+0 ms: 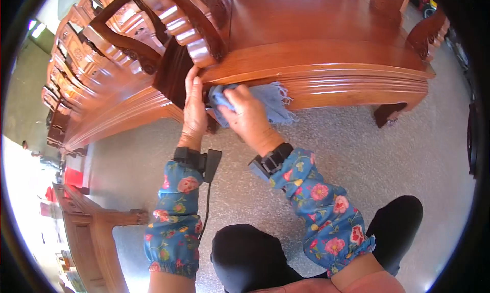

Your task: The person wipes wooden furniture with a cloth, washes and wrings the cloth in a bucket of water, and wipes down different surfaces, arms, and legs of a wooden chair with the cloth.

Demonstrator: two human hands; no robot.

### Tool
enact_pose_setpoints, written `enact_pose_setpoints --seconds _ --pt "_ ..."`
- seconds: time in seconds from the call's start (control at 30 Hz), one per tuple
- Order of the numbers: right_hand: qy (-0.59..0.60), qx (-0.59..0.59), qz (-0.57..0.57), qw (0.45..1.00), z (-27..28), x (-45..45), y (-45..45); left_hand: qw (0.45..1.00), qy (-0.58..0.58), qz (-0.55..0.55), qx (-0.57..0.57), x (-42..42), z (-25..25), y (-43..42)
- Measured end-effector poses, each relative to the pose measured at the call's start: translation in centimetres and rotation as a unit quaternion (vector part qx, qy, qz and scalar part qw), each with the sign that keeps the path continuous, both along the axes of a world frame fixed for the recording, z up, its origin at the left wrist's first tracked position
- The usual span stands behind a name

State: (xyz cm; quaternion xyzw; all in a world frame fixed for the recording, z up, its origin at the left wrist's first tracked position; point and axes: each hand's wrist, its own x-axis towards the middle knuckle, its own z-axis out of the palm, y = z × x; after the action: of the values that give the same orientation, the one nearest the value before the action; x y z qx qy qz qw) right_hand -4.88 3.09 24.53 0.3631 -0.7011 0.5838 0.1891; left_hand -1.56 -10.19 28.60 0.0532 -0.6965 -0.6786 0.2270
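Observation:
My right hand [247,117] is closed on a blue cloth [270,102] with a frayed edge. It presses the cloth against the ridged front rail of a polished reddish-brown wooden chair [326,58], near the rail's left end. Beside it, my left hand [194,108] lies with fingers stretched out along the chair's left corner, just below the curved armrest [196,43]. No object shows in the left hand. Part of the cloth is hidden under the right hand.
A long carved wooden bench [112,107] adjoins on the left. At lower left stands a wooden table [92,237], with a red object [73,177] behind it. Speckled grey floor [326,140] lies below. My black-clad knees [250,260] are close beneath my arms.

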Motion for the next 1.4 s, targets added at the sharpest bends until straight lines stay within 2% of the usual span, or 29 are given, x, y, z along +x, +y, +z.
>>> enact_pose_setpoints --seconds 0.07,0.13,0.17,0.27,0.3,0.37,0.43,0.47,0.5,0.57,0.6,0.67,0.73,0.8,0.87,0.9,0.93,0.97,1.0,1.07,1.13,1.2,1.27,1.33,1.37,1.4 --pt "0.009 -0.017 -0.075 0.997 -0.5 -1.4 3.6 0.998 0.011 0.016 -0.052 -0.4 -1.2 -1.5" --pt "-0.075 -0.024 -0.182 0.980 -0.2 -2.2 9.5 0.997 -0.006 0.020 -0.080 0.1 -0.8 -1.5" --pt "-0.174 -0.141 -0.185 0.957 -1.5 -3.7 12.1 0.993 -0.023 0.024 -0.115 0.4 -0.4 -1.4" --pt "-0.164 -0.241 -0.262 0.920 -2.1 -8.2 21.6 0.989 -0.025 0.030 -0.141 0.6 0.0 -0.7" --pt "-0.159 -0.236 -0.265 0.921 -1.9 -8.5 21.4 0.990 -0.022 0.028 -0.135 0.7 0.1 -0.3" --pt "-0.153 -0.334 -0.284 0.886 -1.5 -8.3 19.8 0.989 -0.009 0.043 -0.144 0.5 0.2 0.2" --pt "-0.134 -0.252 -0.275 0.918 -1.4 -6.4 15.5 0.987 -0.013 0.052 -0.152 0.5 0.2 0.1" --pt "-0.143 -0.270 -0.202 0.930 -0.5 -4.5 12.2 0.985 -0.023 0.059 -0.162 0.6 0.1 0.0" --pt "-0.145 -0.209 -0.192 0.948 -0.3 -2.8 9.7 0.985 -0.026 0.051 -0.166 0.6 0.4 0.0" --pt "-0.009 -0.100 -0.188 0.977 -0.2 -1.5 5.1 0.985 -0.028 0.055 -0.159 0.7 0.3 0.1" --pt "0.033 -0.112 -0.144 0.983 0.0 -1.1 3.1 0.985 -0.031 0.062 -0.160 0.7 0.3 0.1" --pt "0.009 -0.045 -0.037 0.998 0.7 0.4 0.2 0.988 0.011 0.048 -0.147 0.4 0.0 0.2" --pt "0.028 -0.045 -0.004 0.999 0.7 0.1 -0.6 0.995 0.011 0.034 -0.097 0.3 -0.2 -0.3" --pt "0.050 -0.071 -0.013 0.996 0.3 -0.4 1.1 0.990 0.010 0.040 -0.134 0.3 -0.5 -0.9" --pt "0.048 -0.052 -0.109 0.992 0.1 -1.7 5.8 0.987 -0.029 0.046 -0.151 0.7 -0.5 -1.2" --pt "0.002 -0.054 -0.167 0.985 0.2 -2.1 8.8 0.986 -0.030 0.038 -0.159 0.7 -0.7 -1.6" --pt "-0.056 -0.078 -0.226 0.969 0.2 -3.0 11.8 0.986 -0.030 0.041 -0.158 0.8 -0.6 -1.5" --pt "-0.031 -0.088 -0.297 0.950 -1.3 -5.7 15.6 0.987 -0.027 0.039 -0.152 0.9 -0.2 -1.0" --pt "-0.061 -0.137 -0.327 0.933 -1.6 -7.7 19.3 0.988 -0.023 0.033 -0.147 0.9 0.0 -0.6" --pt "-0.082 -0.276 -0.430 0.856 -0.7 -10.5 23.1 0.989 -0.016 0.022 -0.143 0.8 0.0 -0.6" --pt "-0.111 -0.337 -0.365 0.861 -0.2 -10.9 23.1 0.988 0.003 0.018 -0.156 0.8 -0.1 -0.5" --pt "-0.081 -0.209 -0.392 0.893 -1.2 -9.4 20.9 0.989 0.007 0.024 -0.147 0.6 -0.6 -0.6" --pt "-0.096 -0.189 -0.260 0.942 -0.9 -5.9 15.0 0.989 0.002 0.031 -0.142 0.8 -0.6 -0.4" --pt "0.034 -0.044 -0.222 0.974 -0.1 -3.1 8.7 0.988 -0.013 0.045 -0.145 1.0 0.1 0.0" --pt "0.048 -0.071 -0.208 0.974 0.1 -2.1 5.8 0.988 -0.015 0.043 -0.148 0.8 -0.5 -0.1" --pt "0.064 -0.100 -0.192 0.974 0.3 -1.5 3.4 0.995 0.008 0.010 -0.102 0.3 -1.3 -0.6"
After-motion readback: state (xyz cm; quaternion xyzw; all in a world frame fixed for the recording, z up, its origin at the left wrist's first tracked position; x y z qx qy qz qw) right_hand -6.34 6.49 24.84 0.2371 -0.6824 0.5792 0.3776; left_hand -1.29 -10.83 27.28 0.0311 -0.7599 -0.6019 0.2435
